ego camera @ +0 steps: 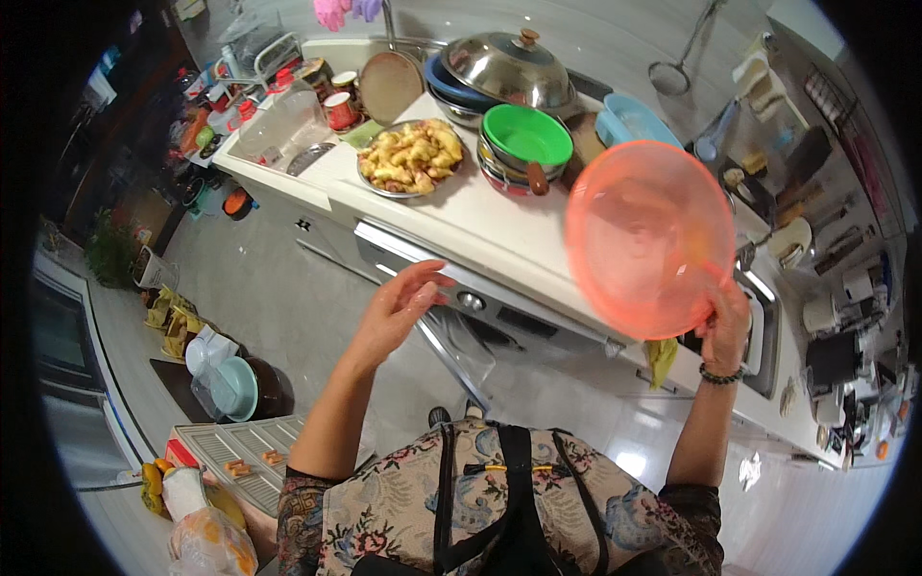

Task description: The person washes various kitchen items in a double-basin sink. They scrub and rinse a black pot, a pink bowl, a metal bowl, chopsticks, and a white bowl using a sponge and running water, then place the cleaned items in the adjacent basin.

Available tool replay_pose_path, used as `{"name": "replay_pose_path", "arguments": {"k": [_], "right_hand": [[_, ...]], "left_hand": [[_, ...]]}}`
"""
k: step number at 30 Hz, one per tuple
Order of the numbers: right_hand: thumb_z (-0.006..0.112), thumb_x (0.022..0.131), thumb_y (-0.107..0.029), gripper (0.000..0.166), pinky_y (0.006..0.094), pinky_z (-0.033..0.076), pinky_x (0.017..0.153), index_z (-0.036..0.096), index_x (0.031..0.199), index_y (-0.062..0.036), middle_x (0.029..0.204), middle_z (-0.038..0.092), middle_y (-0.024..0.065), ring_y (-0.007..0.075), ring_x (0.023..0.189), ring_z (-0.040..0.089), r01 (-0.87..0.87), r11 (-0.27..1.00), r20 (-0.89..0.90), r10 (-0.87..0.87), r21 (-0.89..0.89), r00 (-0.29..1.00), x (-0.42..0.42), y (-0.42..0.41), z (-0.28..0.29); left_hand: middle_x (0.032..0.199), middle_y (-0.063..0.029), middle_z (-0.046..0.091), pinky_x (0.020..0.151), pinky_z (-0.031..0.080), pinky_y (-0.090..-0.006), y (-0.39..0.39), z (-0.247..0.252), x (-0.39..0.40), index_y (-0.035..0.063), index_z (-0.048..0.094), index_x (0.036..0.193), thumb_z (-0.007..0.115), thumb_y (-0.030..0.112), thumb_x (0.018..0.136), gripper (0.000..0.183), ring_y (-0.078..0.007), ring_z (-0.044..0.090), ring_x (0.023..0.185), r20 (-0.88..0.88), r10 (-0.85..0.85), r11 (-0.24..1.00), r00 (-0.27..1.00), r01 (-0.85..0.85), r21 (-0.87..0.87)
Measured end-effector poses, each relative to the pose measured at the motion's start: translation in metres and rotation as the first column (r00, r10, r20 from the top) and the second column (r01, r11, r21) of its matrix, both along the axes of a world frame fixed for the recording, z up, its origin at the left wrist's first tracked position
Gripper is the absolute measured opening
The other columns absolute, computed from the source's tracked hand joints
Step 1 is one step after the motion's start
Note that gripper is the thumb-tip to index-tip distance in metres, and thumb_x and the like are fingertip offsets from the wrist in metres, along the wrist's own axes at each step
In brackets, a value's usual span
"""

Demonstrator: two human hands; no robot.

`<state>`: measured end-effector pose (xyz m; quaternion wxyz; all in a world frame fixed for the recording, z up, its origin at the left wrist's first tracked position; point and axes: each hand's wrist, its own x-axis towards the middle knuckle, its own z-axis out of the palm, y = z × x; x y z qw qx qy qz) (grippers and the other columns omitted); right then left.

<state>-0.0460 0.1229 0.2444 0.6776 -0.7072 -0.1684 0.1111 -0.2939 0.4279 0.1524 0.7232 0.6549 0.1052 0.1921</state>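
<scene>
My right hand (724, 320) grips the rim of a translucent orange-pink plastic basin (641, 237), tilted up over the front right of the counter. Nothing is in my left hand (403, 309); its fingers are apart, in the air before the washing machine panel (461, 288) under the counter. Beyond it on the worktop stands a metal plate heaped with ginger pieces (410, 157). To the plate's right, a green plastic bowl (529, 135) tops a stack of pans and bowls, with a brown handle (536, 178) jutting forward.
A domed steel wok lid (504, 68) and a blue basin (454, 83) stand at the back. A light blue plastic container (637, 119) sits behind the orange-pink basin. At right is a sink (767, 338). Red-capped plastic jugs (281, 119) crowd the left end. A slatted cabinet top (245, 446) lies lower left.
</scene>
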Motion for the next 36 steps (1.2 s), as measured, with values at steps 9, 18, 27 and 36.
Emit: {"name": "replay_pose_path", "arguments": {"k": [9,18,27,36], "right_hand": [[0.052,0.083,-0.014,0.027,0.0155,0.034,0.031,0.052,0.104,0.0029,0.061,0.055,0.0019,0.0044,0.038,0.047,-0.467,0.873,-0.012,0.470,-0.140,0.882,-0.017,0.150,0.023],[0.049,0.085,-0.034,0.035,0.0227,0.044,0.051,0.057,0.099,-0.0034,0.068,0.060,0.0040,0.0110,0.059,0.058,-0.330,0.849,0.348,0.482,-0.413,0.804,0.093,0.332,0.043],[0.047,0.077,-0.049,0.058,0.0388,0.043,0.080,0.049,0.118,-0.0081,0.107,0.057,0.0146,0.0293,0.099,0.054,0.422,0.615,0.709,0.348,-0.667,0.614,0.267,0.467,0.022],[0.053,0.080,-0.038,0.035,0.0358,0.044,0.069,0.056,0.106,-0.0145,0.092,0.062,0.0065,0.0254,0.082,0.057,0.392,0.719,0.729,0.233,-0.575,0.643,0.314,0.479,0.017]], "left_hand": [[0.105,-0.0060,0.052,0.067,0.045,-0.0233,0.039,0.054,0.027,0.0073,0.032,0.130,0.054,0.020,0.085,0.052,-0.0123,0.054,0.083,-0.066,0.105,0.991,0.992,-0.110,-0.077],[0.077,-0.0032,0.054,0.054,0.047,-0.0231,0.214,0.068,0.038,0.0031,0.046,0.096,0.056,0.002,0.075,0.023,-0.0103,0.055,0.059,0.125,0.467,0.875,0.876,-0.437,-0.206],[0.079,-0.0038,0.057,0.054,0.047,-0.0214,0.362,0.074,0.072,0.0016,0.045,0.099,0.056,0.007,0.080,0.022,-0.0095,0.057,0.063,0.157,0.531,0.843,0.833,-0.501,-0.195],[0.080,-0.0054,0.057,0.059,0.045,-0.0249,0.411,0.074,0.118,0.0020,0.045,0.100,0.059,0.013,0.080,0.027,-0.0105,0.056,0.062,0.118,0.462,0.874,0.879,-0.429,-0.228]]}}
